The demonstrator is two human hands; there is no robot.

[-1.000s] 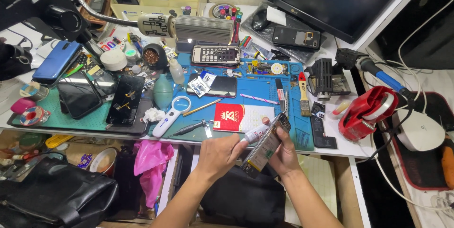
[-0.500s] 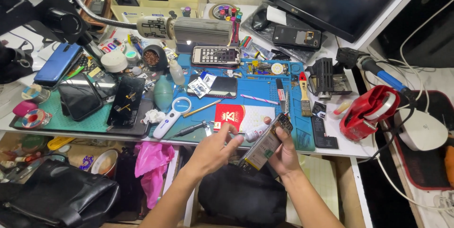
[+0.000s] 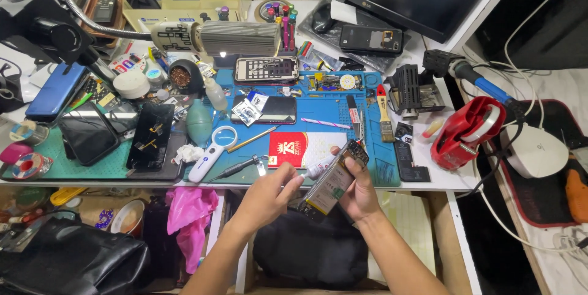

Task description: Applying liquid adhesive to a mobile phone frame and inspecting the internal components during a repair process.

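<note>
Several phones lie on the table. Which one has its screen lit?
The phone at the back of the blue mat, under the ribbed lamp head. Its screen shows bright icons, while the phone before it and the others are dark.

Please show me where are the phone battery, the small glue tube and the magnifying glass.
phone battery [image 3: 329, 185], head view, middle of its face.
small glue tube [image 3: 318, 166], head view, white body.
magnifying glass [image 3: 224, 138], head view, lens.

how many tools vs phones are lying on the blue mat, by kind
phones: 2, one at the top edge, one dark below it
brushes: 1
magnifiers: 1
screwdrivers: 1
total: 5
</note>
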